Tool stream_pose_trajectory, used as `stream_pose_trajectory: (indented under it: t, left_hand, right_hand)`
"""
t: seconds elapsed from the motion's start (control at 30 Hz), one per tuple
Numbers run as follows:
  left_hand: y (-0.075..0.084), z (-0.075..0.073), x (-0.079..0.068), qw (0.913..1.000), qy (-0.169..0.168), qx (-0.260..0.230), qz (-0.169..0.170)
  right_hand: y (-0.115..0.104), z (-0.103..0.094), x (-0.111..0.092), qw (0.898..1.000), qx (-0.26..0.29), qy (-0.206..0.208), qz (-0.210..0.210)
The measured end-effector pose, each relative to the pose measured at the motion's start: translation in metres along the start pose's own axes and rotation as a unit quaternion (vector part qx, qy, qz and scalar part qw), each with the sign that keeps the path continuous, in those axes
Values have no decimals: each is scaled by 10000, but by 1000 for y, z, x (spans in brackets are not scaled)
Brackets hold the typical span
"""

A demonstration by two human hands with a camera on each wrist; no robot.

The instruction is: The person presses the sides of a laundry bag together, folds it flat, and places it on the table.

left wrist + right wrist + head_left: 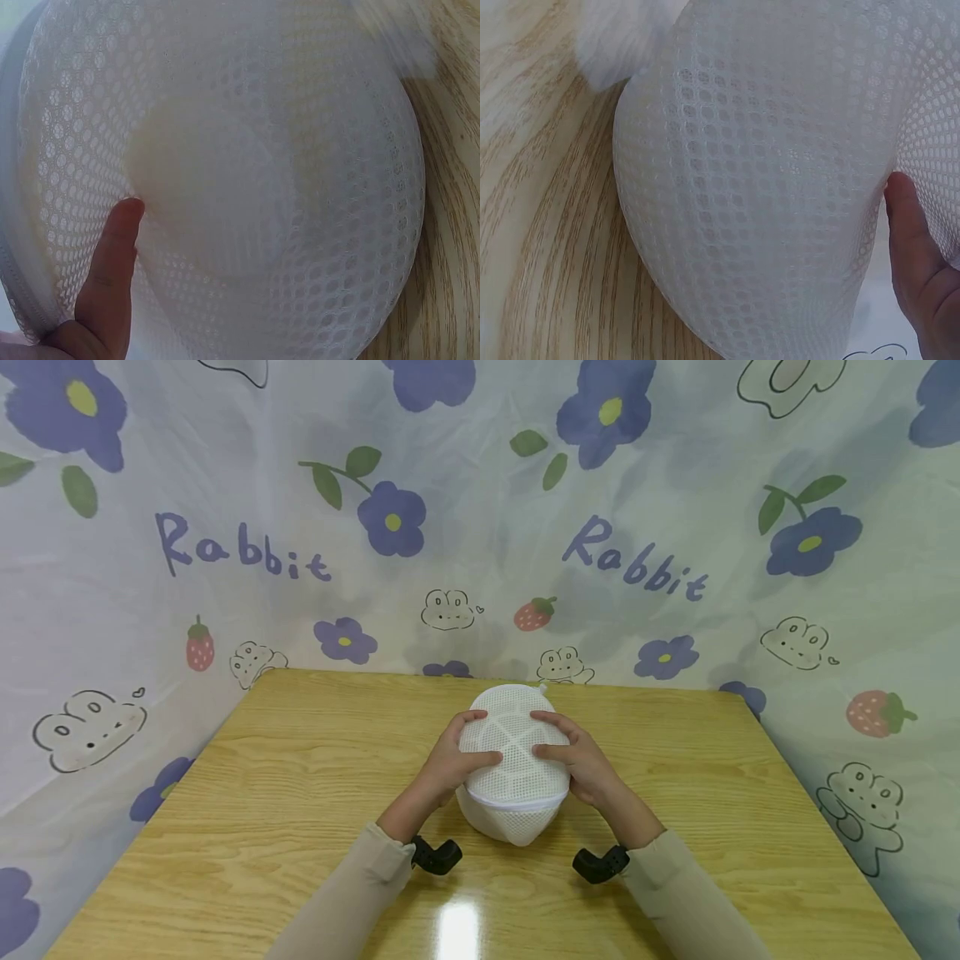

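A rounded white mesh laundry bag (513, 777) stands out in the middle of the head view, a pale zipper band (517, 804) running round its near side. My left hand (450, 760) grips its left side, and my right hand (588, 764) holds the right side, both thumbs on the mesh. In the left wrist view a fingertip (129, 214) dents the mesh (337, 225). The right wrist view has a finger (904, 202) pressed against the bag's edge (735, 187). A small white tab (542, 689) sticks up at the far end.
The wood-grain table (315, 760) spreads out around the bag. Behind and beside it hangs a pale curtain (480, 552) printed with rabbits, flowers and strawberries. Black wrist devices (438, 857) sit by both sleeves (352, 893).
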State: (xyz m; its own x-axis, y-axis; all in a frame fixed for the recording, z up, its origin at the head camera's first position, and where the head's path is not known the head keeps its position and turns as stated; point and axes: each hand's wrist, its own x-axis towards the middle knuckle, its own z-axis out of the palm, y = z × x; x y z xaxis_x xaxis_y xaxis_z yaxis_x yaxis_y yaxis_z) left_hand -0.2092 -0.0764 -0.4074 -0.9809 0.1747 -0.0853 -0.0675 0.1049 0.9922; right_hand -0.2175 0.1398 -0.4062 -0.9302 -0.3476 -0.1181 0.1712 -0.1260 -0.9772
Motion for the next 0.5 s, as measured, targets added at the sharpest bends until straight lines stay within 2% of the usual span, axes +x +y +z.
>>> stream_pose_trajectory:
  t: [0.5]
  left_hand:
    - [-5, -2, 6, 9999, -34, 67, -72]
  right_hand:
    - [0, 2, 2, 9999, -31, 51, 114]
